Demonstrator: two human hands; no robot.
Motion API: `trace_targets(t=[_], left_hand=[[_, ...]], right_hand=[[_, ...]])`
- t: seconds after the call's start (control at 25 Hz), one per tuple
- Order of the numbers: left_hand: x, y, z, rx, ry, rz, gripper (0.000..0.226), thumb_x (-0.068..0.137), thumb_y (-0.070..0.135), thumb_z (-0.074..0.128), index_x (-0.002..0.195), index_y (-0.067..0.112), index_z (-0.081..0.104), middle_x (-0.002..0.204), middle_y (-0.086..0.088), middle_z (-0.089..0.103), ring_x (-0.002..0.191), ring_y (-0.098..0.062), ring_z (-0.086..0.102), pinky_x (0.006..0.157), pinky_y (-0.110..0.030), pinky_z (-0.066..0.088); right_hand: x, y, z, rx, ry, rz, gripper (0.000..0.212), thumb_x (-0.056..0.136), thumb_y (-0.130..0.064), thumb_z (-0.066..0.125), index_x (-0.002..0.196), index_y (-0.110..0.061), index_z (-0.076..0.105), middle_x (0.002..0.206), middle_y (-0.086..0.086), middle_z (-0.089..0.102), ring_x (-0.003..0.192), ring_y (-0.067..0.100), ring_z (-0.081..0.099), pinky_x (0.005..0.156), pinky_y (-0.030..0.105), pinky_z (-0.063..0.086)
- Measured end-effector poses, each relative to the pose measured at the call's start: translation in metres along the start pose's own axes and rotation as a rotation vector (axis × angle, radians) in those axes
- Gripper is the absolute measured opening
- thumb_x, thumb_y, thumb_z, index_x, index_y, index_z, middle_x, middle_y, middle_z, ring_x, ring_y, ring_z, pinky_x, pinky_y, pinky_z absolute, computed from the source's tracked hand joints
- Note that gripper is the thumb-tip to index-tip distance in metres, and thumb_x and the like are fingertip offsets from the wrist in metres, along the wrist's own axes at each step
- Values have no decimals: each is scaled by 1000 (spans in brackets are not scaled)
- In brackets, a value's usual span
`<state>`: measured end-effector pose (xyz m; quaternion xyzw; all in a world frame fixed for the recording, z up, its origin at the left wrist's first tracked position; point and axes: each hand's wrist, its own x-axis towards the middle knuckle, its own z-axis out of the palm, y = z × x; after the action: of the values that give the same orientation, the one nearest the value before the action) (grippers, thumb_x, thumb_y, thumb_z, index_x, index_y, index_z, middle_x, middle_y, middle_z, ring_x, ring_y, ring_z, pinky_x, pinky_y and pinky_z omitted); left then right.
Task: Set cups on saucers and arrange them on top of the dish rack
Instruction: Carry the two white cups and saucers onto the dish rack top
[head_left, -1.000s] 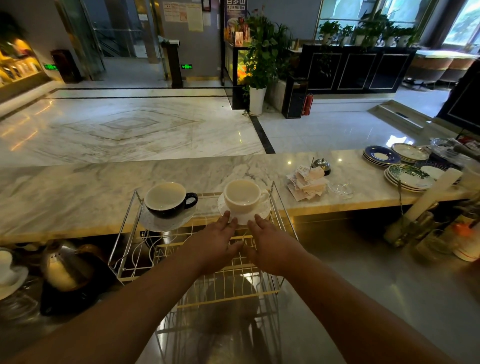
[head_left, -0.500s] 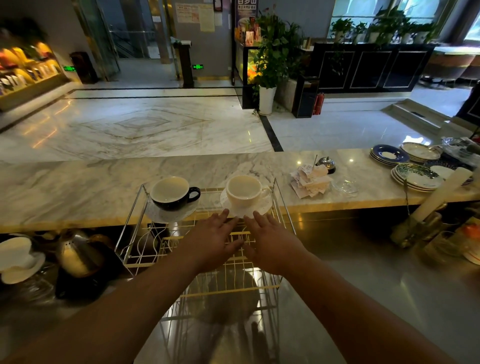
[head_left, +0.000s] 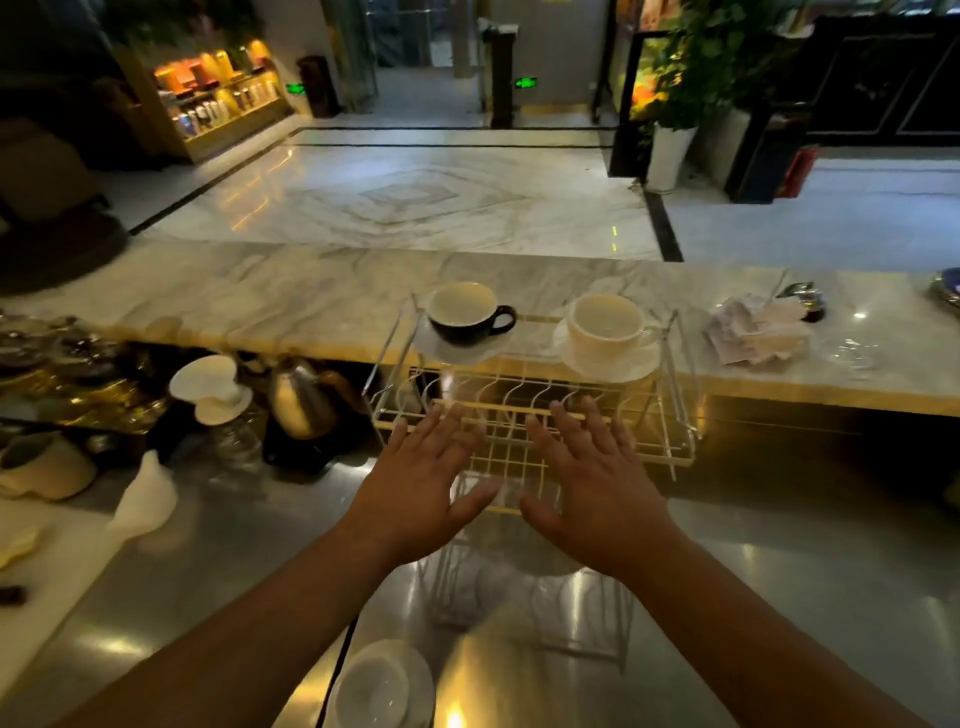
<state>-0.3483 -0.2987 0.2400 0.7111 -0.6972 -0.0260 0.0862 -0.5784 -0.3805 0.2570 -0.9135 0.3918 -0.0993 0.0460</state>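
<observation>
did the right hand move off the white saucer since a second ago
Yes. The right hand pulled back toward the person: fingertips once at the white saucer now sit clear of it, over the dish rack.

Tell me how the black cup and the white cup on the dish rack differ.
The black cup is dark outside with a pale inside; the white cup is pale all over. The black cup sits at the dish rack's left end, the white cup at its right end. Both stand upright and empty on white saucers, handles to the right.
</observation>
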Motion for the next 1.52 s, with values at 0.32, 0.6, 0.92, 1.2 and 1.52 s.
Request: trace_targets(t=[0.32,0.6,0.92,1.2,1.52], left_hand=[[-117,-96,34,-91,29,-37,76,98,74,18,159,30,33,167,6,17,155,-14,12,123,-37,4],[-195,-153,100,-176,-254,-155,69,100,67,25,161,35,29,172,4,19,156,-18,21,125,-39,14],[-224,-149,150,-320,-353,-231,45,92,59,43,127,37,60,132,10,61,118,-19,58,91,-36,50],[-241,-137,175,-496,-372,-380,41,90,53,60,125,32,61,89,15,60,77,-5,57,62,-21,38],[-249,-109,190,-781,-422,-727,28,91,40,68,115,29,57,77,2,76,66,-11,73,57,-28,54]], right_hand=[[-43,-101,63,28,-13,-113,73,96,-65,41,158,-29,28,167,4,22,156,27,4,123,47,9],[-97,-142,143,78,-170,83,72,95,-63,38,158,-29,28,165,6,29,153,25,13,122,46,15],[-142,-162,202,87,-394,332,69,94,-57,39,156,-26,32,153,3,46,138,23,40,111,41,40],[-164,-183,223,459,-397,663,58,86,-56,49,138,-31,43,124,4,66,106,20,63,89,39,55],[-163,-208,252,1053,-308,1089,31,92,-22,67,118,-23,50,81,17,75,63,27,75,60,50,64]])
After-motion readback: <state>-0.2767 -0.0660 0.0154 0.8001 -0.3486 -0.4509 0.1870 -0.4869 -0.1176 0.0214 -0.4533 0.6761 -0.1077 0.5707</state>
